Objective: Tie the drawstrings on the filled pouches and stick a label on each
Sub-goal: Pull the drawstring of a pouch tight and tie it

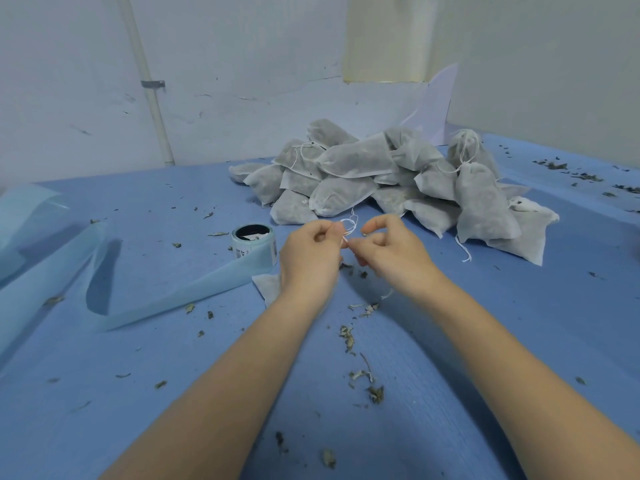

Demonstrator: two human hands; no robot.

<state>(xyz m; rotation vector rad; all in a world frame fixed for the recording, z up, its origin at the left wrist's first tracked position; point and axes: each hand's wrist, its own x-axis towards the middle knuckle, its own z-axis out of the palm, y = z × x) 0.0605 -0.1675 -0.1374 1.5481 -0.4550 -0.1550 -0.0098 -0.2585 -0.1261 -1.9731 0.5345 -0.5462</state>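
1. Both hands meet over the blue table (pixel 450 375); I see my left hand (pixel 308 258) and right hand (pixel 391 251) close together, fingertips nearly touching.
2. I have the left thumb and forefinger pinched on the white drawstring (pixel 349 226), which loops up between the two hands.
3. My right hand's fingers curl in and pinch the same drawstring from the other side.
4. I can see only a white corner of the pouch (pixel 268 285) under my left wrist; the rest is hidden.
5. Behind my hands sits the pile of filled pouches (pixel 381 174), several with loose strings.
6. Left of my hands stands the label roll (pixel 254 245), its pale blue backing strip (pixel 166 299) trailing across the table.
7. Dried leaf bits (pixel 360 375) lie scattered between my forearms.
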